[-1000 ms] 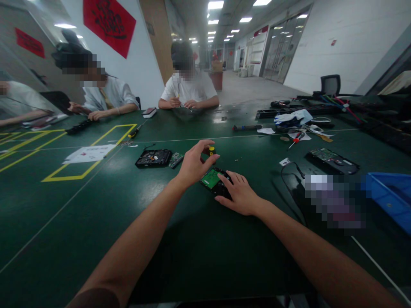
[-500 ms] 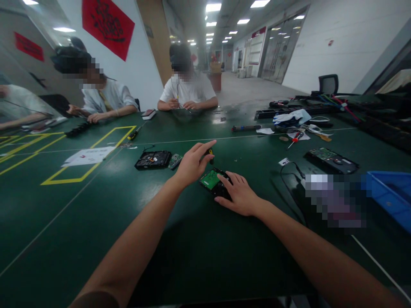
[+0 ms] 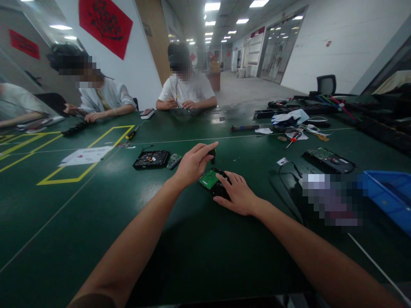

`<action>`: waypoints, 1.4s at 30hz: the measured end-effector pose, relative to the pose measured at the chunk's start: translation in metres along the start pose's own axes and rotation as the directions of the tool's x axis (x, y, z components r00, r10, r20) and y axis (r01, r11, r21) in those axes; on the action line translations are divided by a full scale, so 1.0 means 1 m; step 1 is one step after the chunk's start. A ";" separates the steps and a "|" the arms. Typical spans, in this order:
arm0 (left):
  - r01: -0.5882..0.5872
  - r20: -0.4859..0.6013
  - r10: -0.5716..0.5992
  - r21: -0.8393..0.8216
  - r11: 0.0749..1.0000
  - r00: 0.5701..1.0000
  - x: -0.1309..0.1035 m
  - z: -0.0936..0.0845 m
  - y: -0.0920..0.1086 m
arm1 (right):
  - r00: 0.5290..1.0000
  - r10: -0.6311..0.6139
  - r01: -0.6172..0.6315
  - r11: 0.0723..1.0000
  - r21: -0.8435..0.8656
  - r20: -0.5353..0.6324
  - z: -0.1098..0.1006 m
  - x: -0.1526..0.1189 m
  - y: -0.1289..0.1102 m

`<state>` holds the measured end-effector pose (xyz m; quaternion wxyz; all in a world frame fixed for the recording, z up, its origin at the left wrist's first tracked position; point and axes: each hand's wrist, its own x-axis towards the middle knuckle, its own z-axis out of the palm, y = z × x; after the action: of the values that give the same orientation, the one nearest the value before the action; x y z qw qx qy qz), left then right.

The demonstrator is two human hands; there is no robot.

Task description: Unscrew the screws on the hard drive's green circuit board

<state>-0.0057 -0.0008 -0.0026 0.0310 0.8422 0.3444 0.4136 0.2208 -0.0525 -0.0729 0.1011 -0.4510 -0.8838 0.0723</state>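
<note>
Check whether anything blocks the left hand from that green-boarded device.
Nothing visible separates the left hand from the green-boarded device, apart from the small dark tool the left hand holds. The right hand lies across the device's right part, leaving much of the green board uncovered.

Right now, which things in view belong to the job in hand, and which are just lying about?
In hand:
- yellow-and-black tool, in the left hand
- hard drive with a green board, under the right hand

Apparently just lying about:
- loose circuit board
- black drive at left
- drive at right
- red-handled screwdriver
- blue bin
</note>
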 end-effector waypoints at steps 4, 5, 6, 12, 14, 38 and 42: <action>0.002 -0.046 0.001 0.056 0.998 0.999 -0.002 0.009 0.002 | 1.000 -0.001 0.001 1.000 -0.005 -0.014 0.000 0.000 -0.001; 0.002 -0.054 0.001 0.064 0.998 0.999 -0.003 0.011 0.002 | 1.000 -0.006 0.006 1.000 -0.006 -0.020 0.000 0.001 -0.001; 0.003 -0.065 0.001 0.067 0.998 0.998 -0.003 0.012 0.001 | 1.000 -0.012 0.012 1.000 -0.006 -0.024 0.000 0.000 -0.001; 0.036 -0.132 -0.029 0.050 0.998 0.991 -0.005 0.014 -0.008 | 0.999 -0.024 0.024 1.000 -0.008 -0.033 0.001 0.000 0.001; 0.049 -0.147 -0.041 0.051 0.998 0.988 -0.005 0.014 -0.009 | 0.999 -0.022 0.022 1.000 -0.005 -0.029 0.001 0.000 0.001; 0.032 -0.138 -0.031 0.005 0.999 0.990 -0.003 0.010 -0.007 | 0.999 -0.023 0.023 1.000 -0.007 -0.037 0.004 0.000 0.002; 0.023 -0.075 -0.023 -0.002 1.000 0.997 -0.003 0.006 -0.004 | 0.999 -0.011 0.011 1.000 -0.004 -0.035 0.004 0.000 0.003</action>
<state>-0.0051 0.0019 -0.0095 0.0232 0.8219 0.3550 0.4449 0.2218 -0.0513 -0.0775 0.1162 -0.4476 -0.8845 0.0619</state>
